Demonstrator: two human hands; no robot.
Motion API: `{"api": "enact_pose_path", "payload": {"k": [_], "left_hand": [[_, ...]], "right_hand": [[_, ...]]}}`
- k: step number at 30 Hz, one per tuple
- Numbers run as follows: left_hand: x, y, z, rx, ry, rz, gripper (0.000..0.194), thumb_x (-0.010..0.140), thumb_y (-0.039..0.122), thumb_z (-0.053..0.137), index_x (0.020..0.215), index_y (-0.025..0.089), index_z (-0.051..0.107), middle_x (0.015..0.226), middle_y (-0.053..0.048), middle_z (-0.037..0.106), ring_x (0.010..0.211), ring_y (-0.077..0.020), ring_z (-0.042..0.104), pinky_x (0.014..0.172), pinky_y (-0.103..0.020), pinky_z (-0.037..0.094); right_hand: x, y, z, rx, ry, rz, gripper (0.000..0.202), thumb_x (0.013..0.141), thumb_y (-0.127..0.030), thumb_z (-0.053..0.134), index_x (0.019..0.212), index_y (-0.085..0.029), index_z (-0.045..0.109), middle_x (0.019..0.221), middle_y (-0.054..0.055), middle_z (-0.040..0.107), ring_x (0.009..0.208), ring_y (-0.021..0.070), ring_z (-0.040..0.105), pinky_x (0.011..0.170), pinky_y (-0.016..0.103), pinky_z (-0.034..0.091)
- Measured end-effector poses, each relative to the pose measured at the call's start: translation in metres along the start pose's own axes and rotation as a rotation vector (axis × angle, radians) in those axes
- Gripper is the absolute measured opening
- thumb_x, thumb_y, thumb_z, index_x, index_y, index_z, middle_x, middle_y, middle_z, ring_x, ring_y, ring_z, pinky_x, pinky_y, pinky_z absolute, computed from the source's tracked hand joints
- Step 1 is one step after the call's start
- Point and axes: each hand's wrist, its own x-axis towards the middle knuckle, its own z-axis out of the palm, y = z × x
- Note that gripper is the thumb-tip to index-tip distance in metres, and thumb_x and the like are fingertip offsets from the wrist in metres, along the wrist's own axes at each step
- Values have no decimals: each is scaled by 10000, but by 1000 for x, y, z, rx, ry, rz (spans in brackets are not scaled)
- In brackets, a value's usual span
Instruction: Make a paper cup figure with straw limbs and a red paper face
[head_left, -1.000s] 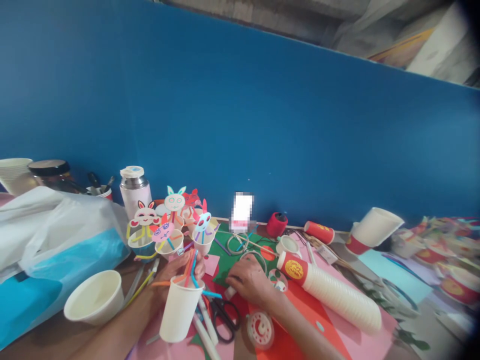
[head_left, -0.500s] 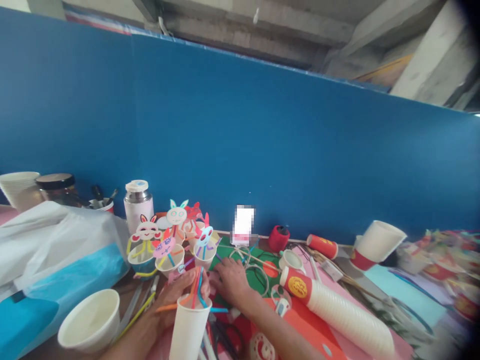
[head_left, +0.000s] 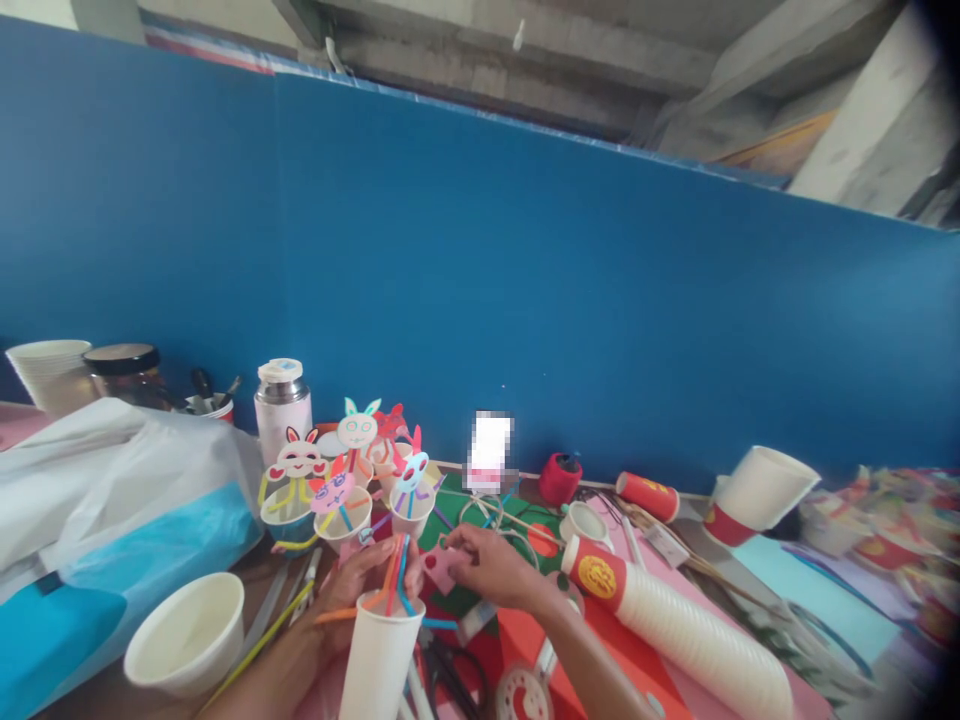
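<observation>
In front of me a tall white paper cup (head_left: 382, 655) holds bent orange, red and blue straws (head_left: 396, 580). My left hand (head_left: 367, 578) is curled just behind these straws, with fingers showing on both sides of them. The cup and straws hide what it holds, if anything. Right of the straws, my right hand (head_left: 480, 565) pinches a small pink paper piece (head_left: 439, 568) with a red spot on it. Decorated paper cups stand beyond my left hand, topped by a pink paper face (head_left: 333, 492) and a blue-and-white one (head_left: 412, 472).
An empty white bowl (head_left: 184, 632) and a plastic-covered blue packet (head_left: 161, 560) lie left. Black-handled scissors (head_left: 454, 680) rest beside the tall cup. A long stack of paper cups (head_left: 697, 635) lies right. A thermos (head_left: 283, 410) stands before the blue partition (head_left: 525, 270).
My right hand has lifted off the green sheet and turned, and the pink paper piece now shows in its fingers. My left hand stays behind the straws. The view has shifted slightly.
</observation>
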Motion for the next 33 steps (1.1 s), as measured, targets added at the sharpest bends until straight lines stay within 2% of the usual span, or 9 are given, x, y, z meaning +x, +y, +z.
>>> {"api": "enact_pose_path", "payload": {"k": [2,4,7,11,17,21,27,33], "left_hand": [[1,0,0,12,-8,7,194,825,322,597,828,132,639,675,-51,586,624,-161,554,579,-276,429],[1,0,0,27,-21,10,199,814,328,617,838,132,641,680,-50,586,625,-161,555,580,-278,430],[2,0,0,46,-34,10,200,816,337,624,847,140,638,693,-47,589,640,-160,558,593,-279,432],[2,-1,0,62,-33,10,209,803,351,641,829,145,619,686,-33,576,641,-154,553,599,-271,427],[0,-2,5,65,-34,7,246,782,364,664,848,135,604,702,-27,563,659,-156,549,601,-266,411],[1,-2,5,64,-33,-14,240,790,366,658,802,134,602,690,-29,562,656,-150,547,610,-262,410],[3,-3,1,82,-39,-39,247,831,378,604,799,133,613,692,-47,582,649,-153,553,589,-260,414],[5,-9,-3,78,-45,-28,250,812,386,622,770,139,612,671,-40,578,627,-154,555,589,-269,422]], "right_hand": [[1,5,-6,215,26,10,51,705,-164,552,721,-192,512,627,-60,487,574,92,460,525,192,316],[4,8,-8,427,68,39,110,702,-207,564,691,-199,455,576,-77,427,523,85,426,504,196,309],[9,4,-5,668,121,83,173,678,-246,592,724,-209,429,577,-80,456,510,87,452,525,213,357],[11,-8,3,815,143,114,250,630,-254,623,783,-222,428,568,-89,485,508,97,487,538,231,395],[9,-15,8,814,150,116,409,683,-225,552,1080,-192,458,512,-99,487,462,99,485,520,235,385],[8,-13,10,800,189,32,300,725,-188,483,1025,-187,499,574,-63,511,508,101,486,519,230,363],[7,-13,15,794,236,29,288,681,-101,455,950,-199,481,597,-93,341,454,61,318,437,192,226],[8,-13,17,773,222,22,349,696,-114,454,1036,-187,483,613,-81,408,489,79,380,466,199,284]]}}
